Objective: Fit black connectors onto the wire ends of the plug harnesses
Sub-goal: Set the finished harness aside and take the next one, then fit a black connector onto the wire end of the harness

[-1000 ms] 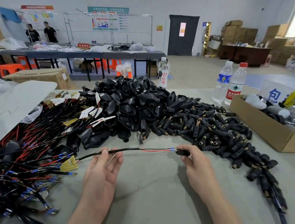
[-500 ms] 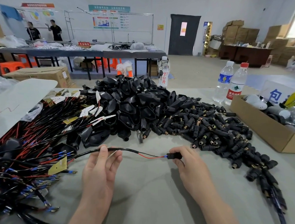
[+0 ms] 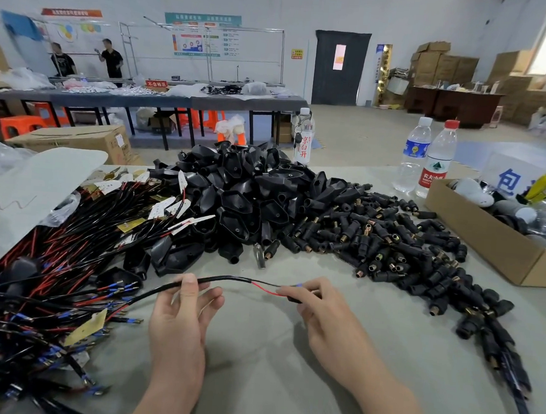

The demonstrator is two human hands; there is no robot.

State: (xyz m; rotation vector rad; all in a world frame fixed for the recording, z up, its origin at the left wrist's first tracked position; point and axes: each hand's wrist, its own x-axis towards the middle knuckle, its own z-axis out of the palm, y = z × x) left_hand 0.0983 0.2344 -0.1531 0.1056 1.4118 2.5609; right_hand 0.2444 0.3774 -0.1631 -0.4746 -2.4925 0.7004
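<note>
The harness point(image 3: 227, 278) I'm working on hangs just above the table point(image 3: 283, 387), stretched in a shallow arch between my two hands. Its black sheath ends near the middle of the span, where a red wire point(image 3: 263, 289) and a blue-tipped one run on to the right. My right hand point(image 3: 328, 319) pinches a small black connector point(image 3: 296, 299) at those wire ends. My fingertips cover most of it, so I cannot tell how far the wires sit inside. My left hand point(image 3: 179, 323) grips the sheathed part, with the thumb on top and the fingers curled loosely beneath.

To the left, the harness trails back into a tangled bundle of harnesses point(image 3: 47, 270) with red and black leads and paper tags. Beyond my hands is a heap of black plug shells point(image 3: 243, 191). To its right, a spread of loose connectors point(image 3: 392, 249) runs down towards the near right edge. Further right sits an open cardboard box point(image 3: 491, 243), with two water bottles point(image 3: 437, 161) standing just behind it.
</note>
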